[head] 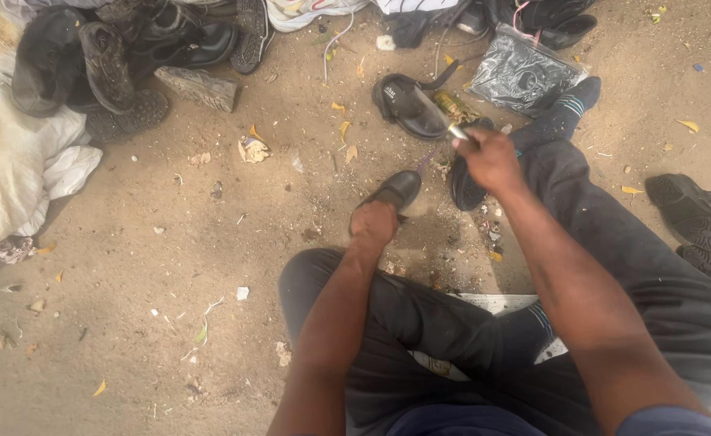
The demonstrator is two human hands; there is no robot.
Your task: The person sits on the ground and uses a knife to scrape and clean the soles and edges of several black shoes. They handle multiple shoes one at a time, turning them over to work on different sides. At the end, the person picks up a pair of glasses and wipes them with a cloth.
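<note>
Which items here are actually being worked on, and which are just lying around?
In use:
- black shoe under left hand
- metal tool in right hand

Lying about:
- black sandal
- pile of boots
- plastic bag
- white sack
- shoes at right

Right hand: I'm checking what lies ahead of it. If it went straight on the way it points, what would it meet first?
Probably the black sandal lying just beyond the right hand on the sandy ground; depth is unclear.
</note>
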